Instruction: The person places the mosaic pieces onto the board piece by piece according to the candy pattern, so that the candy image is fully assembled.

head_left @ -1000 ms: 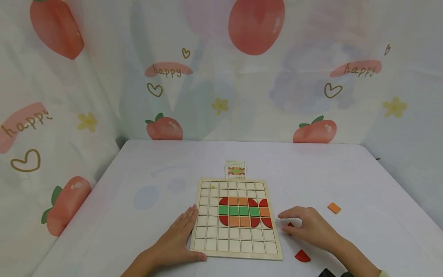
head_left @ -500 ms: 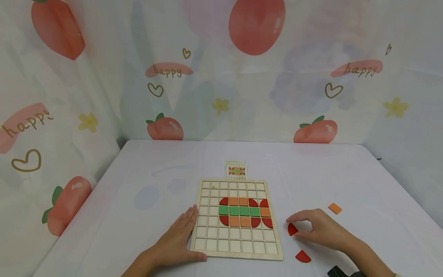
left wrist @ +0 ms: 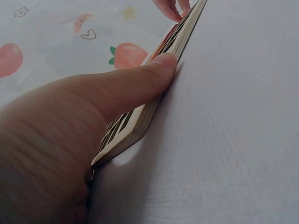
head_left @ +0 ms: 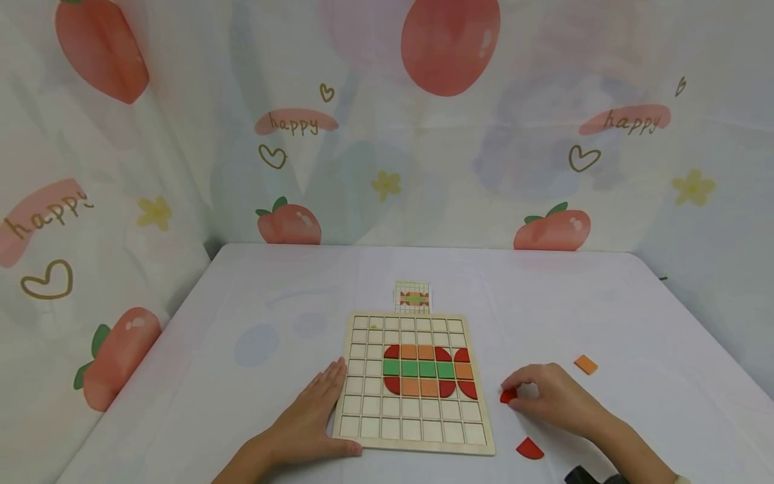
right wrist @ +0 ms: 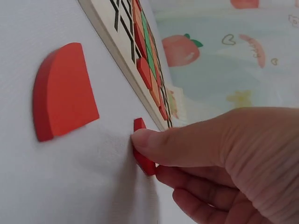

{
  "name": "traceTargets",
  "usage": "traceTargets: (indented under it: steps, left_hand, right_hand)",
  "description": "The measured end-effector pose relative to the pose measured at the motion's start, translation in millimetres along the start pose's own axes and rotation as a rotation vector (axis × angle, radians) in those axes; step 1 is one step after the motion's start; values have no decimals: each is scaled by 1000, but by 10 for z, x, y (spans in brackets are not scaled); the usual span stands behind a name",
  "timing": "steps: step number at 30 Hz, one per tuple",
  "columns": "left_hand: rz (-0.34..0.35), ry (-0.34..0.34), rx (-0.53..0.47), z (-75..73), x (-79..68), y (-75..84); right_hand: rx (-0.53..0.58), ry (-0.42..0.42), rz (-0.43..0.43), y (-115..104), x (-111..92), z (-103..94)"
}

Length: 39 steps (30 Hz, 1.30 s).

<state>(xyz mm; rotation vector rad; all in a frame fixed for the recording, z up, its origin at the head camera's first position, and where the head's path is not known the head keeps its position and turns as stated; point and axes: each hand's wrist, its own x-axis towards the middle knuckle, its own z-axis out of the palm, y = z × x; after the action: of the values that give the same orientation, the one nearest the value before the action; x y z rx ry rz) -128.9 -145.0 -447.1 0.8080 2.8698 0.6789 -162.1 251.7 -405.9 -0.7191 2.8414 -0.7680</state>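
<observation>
A wooden grid board [head_left: 417, 446] lies on the table with red quarter-circle, orange and green square tiles set in its cells. Along its left side rests my left hand [head_left: 307, 418], fingers straight, thumb [left wrist: 159, 67] lying over the board's front rim. To the right of the board my right hand [head_left: 556, 398] pinches a red quarter-circle tile [right wrist: 145, 161] between thumb and fingers, close to the table. The fingers partly cover that tile. A second red quarter-circle tile [head_left: 529, 448] lies flat nearer to me.
A loose orange square tile [head_left: 585, 365] lies beyond my right hand. Behind the board stands a small pattern card [head_left: 413, 287] showing a candy-like figure. A printed cloth [head_left: 447, 195] hangs at the table's back edge. Something black [head_left: 579, 475] sits by the right wrist.
My right hand has moved slightly right from beside the board and its thumb and fingers have closed on the red quarter-circle tile. My left hand has stayed in place.
</observation>
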Motion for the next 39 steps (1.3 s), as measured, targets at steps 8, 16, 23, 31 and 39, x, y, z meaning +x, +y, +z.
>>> traceTargets:
  steps: [8,16,23,31,39]
  left_hand:
    - [-3,-2,-4,11,8,-14]
    - [-3,2,1,9,7,-13]
    - [-6,1,-3,7,6,-9]
    - [-12,-8,-8,-2,3,-5]
    - [-12,-9,-9,-2,3,-1]
  right_hand:
    - [-10,96,226,-30,57,71]
    - [-56,152,261,-38,69,100]
    - [-78,129,276,-51,55,83]
    - [-17,74,220,-24,34,49]
    - [-20,69,130,-15,17,43]
